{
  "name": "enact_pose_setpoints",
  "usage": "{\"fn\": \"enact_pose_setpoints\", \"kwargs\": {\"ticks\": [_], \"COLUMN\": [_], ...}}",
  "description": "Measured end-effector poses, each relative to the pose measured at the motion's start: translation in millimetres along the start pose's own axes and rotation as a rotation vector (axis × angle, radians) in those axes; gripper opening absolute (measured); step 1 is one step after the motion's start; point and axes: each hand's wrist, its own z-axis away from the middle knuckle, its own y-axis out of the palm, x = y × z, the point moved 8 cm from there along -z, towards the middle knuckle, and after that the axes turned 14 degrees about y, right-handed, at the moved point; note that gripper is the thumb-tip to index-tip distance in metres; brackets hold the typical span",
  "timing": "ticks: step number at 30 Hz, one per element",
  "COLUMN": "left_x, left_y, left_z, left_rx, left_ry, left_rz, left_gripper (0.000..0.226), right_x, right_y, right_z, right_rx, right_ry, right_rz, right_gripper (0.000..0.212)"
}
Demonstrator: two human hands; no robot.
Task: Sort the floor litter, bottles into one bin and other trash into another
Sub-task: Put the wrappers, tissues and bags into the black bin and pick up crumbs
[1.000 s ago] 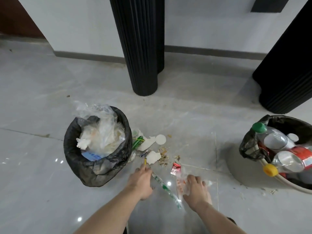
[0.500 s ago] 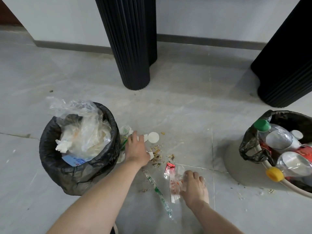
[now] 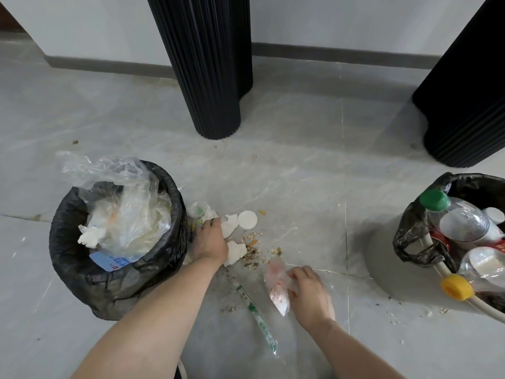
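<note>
body: two forearms | sleeves: none, bare to hands | jewellery: none visible

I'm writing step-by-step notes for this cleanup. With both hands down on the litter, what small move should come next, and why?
Probably lift the right hand with the clear red-printed wrapper it is pinching and carry it left to the black-lined trash bin. That bin holds plastic bags and tissue, while the other bin holds bottles. The left hand is at the crumpled paper scraps.

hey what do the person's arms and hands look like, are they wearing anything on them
Both forearms are bare up to the frame's edge: no sleeves show. The left hand and right hand wear no gloves, and no rings, watch or bracelet can be seen.
</note>
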Motion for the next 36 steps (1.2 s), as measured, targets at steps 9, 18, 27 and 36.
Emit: {"fn": "enact_pose_setpoints", "kwargs": {"ticks": [9, 18, 27, 36], "left_x": [0.9, -2.8, -16.2, -50.7], "left_y": [0.5, -7.9, -18.5, -75.4], "left_z": [-4.8, -6.0, 15.5, 45.9], "left_rx": [0.025, -0.039, -0.106, -0.153], "left_ry": [0.004, 0.042, 0.054, 0.147], "left_rz": [0.092, 0.008, -0.034, 0.037], "left_gripper": [0.072, 0.047, 0.038, 0.037], "right_x": [38.3, 47.7, 28.9, 18.4], "right_y": [25.8, 56.7, 35.3, -22.1], "right_z": [16.7, 27.5, 17.1, 27.7], "right_rx": [0.075, 0.054, 0.093, 0.053], "right_ry": [-0.057, -0.051, -0.061, 0.061], "right_rz": [0.055, 0.207, 0.154, 0.145], "right_gripper": [0.088, 0.095, 0.033, 0.018]}}
